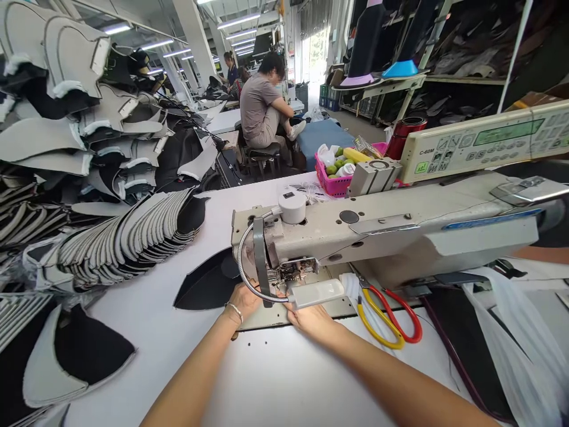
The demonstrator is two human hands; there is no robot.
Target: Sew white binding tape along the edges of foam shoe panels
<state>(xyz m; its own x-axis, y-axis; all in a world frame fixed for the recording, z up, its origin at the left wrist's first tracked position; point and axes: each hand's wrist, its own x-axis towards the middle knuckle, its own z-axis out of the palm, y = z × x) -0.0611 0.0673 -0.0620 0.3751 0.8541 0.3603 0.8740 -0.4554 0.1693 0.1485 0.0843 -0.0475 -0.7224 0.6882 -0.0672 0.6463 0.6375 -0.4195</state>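
A beige sewing machine (400, 231) stands on the white table (275, 379). My left hand (242, 302), with a bracelet at the wrist, rests at the machine's needle end, touching a black fabric piece (207, 287) that lies under the head. My right hand (311, 317) lies just right of the needle, under the small white lamp (317, 292). The fingers of both hands are hidden behind the machine head and lamp.
Two pairs of scissors, yellow (377, 329) and red (402, 311), lie right of my hands. Stacks of grey and black cut pieces (124, 237) fill the left. A pink basket (333, 181) sits behind the machine. A seated person (264, 112) works farther back.
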